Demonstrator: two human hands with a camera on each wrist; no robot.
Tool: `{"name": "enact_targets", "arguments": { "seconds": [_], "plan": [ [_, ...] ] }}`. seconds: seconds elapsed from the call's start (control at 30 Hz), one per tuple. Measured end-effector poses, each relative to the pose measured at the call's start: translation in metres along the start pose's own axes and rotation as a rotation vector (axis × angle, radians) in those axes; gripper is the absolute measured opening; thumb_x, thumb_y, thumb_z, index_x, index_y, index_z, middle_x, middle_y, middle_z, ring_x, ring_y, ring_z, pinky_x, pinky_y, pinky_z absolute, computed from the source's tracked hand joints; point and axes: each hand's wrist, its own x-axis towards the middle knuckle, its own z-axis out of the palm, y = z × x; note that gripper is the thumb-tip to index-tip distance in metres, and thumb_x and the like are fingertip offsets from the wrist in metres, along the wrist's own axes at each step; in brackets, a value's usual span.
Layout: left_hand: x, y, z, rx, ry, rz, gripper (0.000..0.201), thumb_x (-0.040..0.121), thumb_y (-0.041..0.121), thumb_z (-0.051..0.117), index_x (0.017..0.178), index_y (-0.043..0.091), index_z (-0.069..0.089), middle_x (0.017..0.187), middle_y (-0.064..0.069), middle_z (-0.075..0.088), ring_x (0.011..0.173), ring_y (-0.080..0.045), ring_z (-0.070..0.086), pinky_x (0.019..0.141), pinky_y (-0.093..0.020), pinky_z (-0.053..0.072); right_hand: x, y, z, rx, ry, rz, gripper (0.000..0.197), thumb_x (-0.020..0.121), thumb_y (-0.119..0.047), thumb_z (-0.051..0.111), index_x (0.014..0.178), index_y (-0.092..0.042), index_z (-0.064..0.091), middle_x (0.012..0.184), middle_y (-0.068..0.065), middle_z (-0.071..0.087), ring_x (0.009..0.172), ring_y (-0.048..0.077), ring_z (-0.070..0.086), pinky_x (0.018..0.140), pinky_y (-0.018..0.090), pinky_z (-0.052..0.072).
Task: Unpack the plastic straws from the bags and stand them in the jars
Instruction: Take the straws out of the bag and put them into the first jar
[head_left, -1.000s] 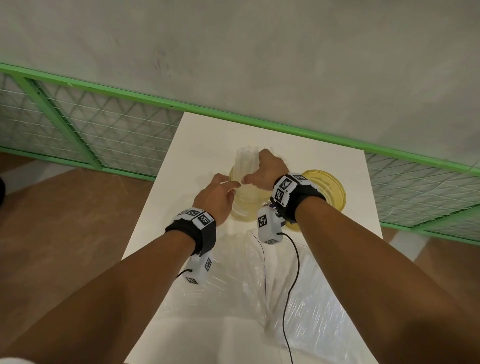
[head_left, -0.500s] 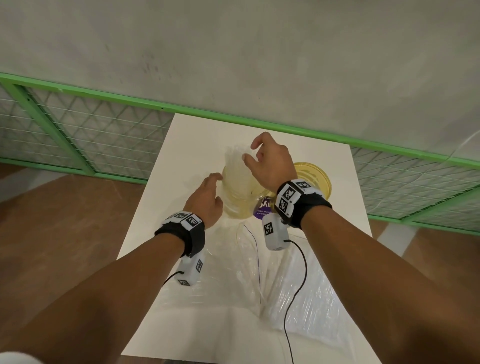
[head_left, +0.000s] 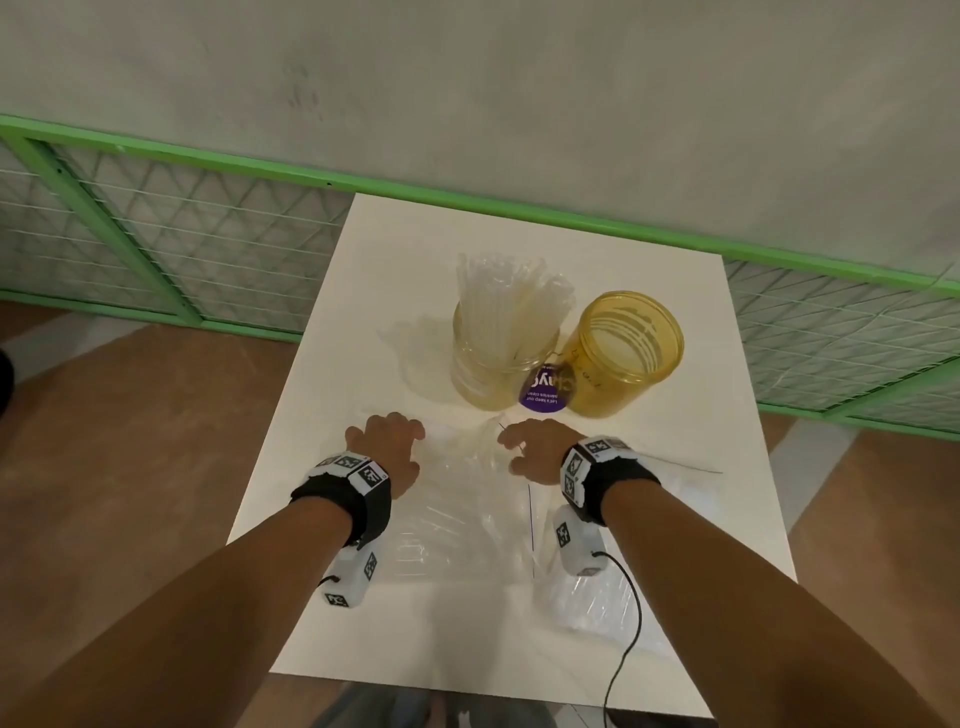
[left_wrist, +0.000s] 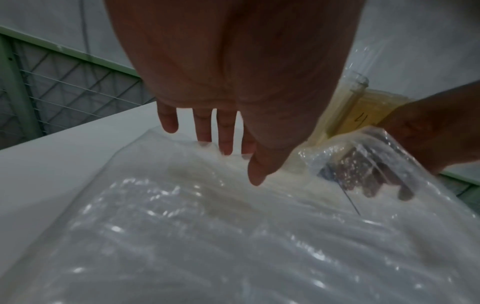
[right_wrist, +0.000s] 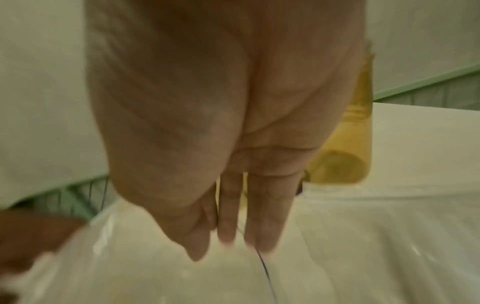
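A clear jar (head_left: 488, 374) at the table's middle holds a standing bunch of clear plastic straws (head_left: 511, 291). Beside it on the right stands an empty amber jar (head_left: 623, 353). Clear bags of straws (head_left: 457, 519) lie flat in front of the jars. My left hand (head_left: 395, 431) reaches over the bag's far left end, its fingers straight and its fingertips (left_wrist: 226, 148) touching the plastic. My right hand (head_left: 519, 441) lies with straight fingers (right_wrist: 233, 234) on the bag's far right end. In the left wrist view the right hand's fingers (left_wrist: 376, 181) show through a raised fold of plastic.
A round purple label (head_left: 543, 389) lies at the foot of the jars. The white table (head_left: 363, 312) stands against a grey wall with a green mesh fence (head_left: 156, 244). Wrist camera cables trail over the near bag (head_left: 587, 597). Brown floor lies on both sides.
Both hands have drawn back from the straw-filled jar toward me and come down onto the bags. The right hand has let go of the straws, which now stand alone in the jar.
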Motion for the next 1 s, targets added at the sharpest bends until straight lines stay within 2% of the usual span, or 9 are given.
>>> {"name": "enact_targets", "arguments": {
  "seconds": [0.07,0.1,0.17,0.27,0.33,0.53,0.8,0.9,1.0],
  "plan": [
    [-0.002,-0.003,0.009,-0.004,0.014,0.039,0.040,0.095,0.028,0.055,0.134,0.035,0.048,0.142,0.005,0.044,0.129,-0.022,0.042,0.102,-0.041,0.034,0.003,-0.002,0.014,-0.019,0.007,-0.041,0.063,0.099,-0.039,0.061,0.156,-0.027,0.036,0.161,-0.002,0.037,0.145,0.022,0.039,0.117,0.035,0.029],
    [-0.002,-0.003,0.013,-0.011,0.023,0.058,0.038,0.096,0.028,0.055,0.133,0.035,0.049,0.141,0.004,0.045,0.128,-0.023,0.042,0.102,-0.040,0.035,0.003,-0.006,0.020,-0.031,-0.004,-0.056,0.069,0.098,-0.044,0.062,0.158,-0.026,0.033,0.162,0.000,0.035,0.147,0.024,0.037,0.118,0.036,0.029],
    [-0.002,-0.004,0.019,-0.036,0.031,0.086,0.035,0.097,0.025,0.055,0.131,0.032,0.052,0.139,0.002,0.047,0.126,-0.023,0.043,0.102,-0.037,0.037,0.007,-0.014,0.030,-0.053,-0.031,-0.060,0.076,0.093,-0.050,0.068,0.155,-0.020,0.036,0.158,0.004,0.041,0.142,0.027,0.043,0.113,0.038,0.035],
    [-0.001,-0.004,0.024,-0.120,0.023,0.111,0.035,0.096,0.019,0.056,0.131,0.025,0.053,0.136,-0.003,0.046,0.125,-0.025,0.043,0.102,-0.036,0.040,0.015,-0.020,0.045,0.002,0.015,0.021,0.082,0.083,-0.043,0.081,0.146,-0.012,0.038,0.142,0.009,0.052,0.125,0.030,0.057,0.102,0.038,0.048],
    [0.000,-0.005,0.025,-0.174,0.026,0.122,0.037,0.096,0.016,0.056,0.132,0.022,0.052,0.136,-0.005,0.045,0.127,-0.024,0.041,0.103,-0.035,0.040,0.017,-0.024,0.050,-0.018,0.031,0.050,0.084,0.081,-0.039,0.084,0.144,-0.010,0.037,0.140,0.012,0.052,0.123,0.033,0.058,0.103,0.042,0.049],
    [0.000,-0.010,0.022,-0.233,0.047,0.122,0.034,0.096,0.017,0.057,0.130,0.020,0.053,0.133,-0.003,0.045,0.125,-0.021,0.040,0.097,-0.034,0.045,0.015,-0.033,0.046,-0.098,0.019,0.035,0.068,0.098,-0.031,0.067,0.149,-0.002,0.033,0.151,0.017,0.039,0.138,0.034,0.043,0.113,0.041,0.039],
    [0.001,-0.010,0.016,-0.220,0.082,0.131,0.032,0.094,0.021,0.063,0.124,0.020,0.055,0.128,-0.002,0.047,0.121,-0.022,0.040,0.091,-0.039,0.049,0.011,-0.030,0.052,-0.114,0.032,0.013,0.041,0.102,-0.022,0.057,0.139,-0.007,0.049,0.138,0.012,0.059,0.123,0.030,0.060,0.102,0.034,0.045],
    [0.002,-0.009,0.012,-0.221,0.098,0.130,0.031,0.094,0.022,0.061,0.125,0.021,0.055,0.127,0.000,0.046,0.121,-0.020,0.040,0.087,-0.036,0.049,0.009,-0.031,0.052,-0.116,0.044,0.028,0.038,0.102,-0.018,0.052,0.139,-0.009,0.049,0.135,0.013,0.059,0.121,0.033,0.061,0.100,0.037,0.047],
    [0.001,-0.009,0.009,-0.232,0.098,0.121,0.030,0.095,0.024,0.061,0.124,0.022,0.054,0.128,0.001,0.046,0.120,-0.020,0.040,0.087,-0.040,0.050,0.008,-0.029,0.053,-0.076,0.029,0.038,0.042,0.100,-0.023,0.057,0.139,-0.011,0.048,0.138,0.011,0.056,0.124,0.033,0.058,0.105,0.040,0.047]
  ]
}}
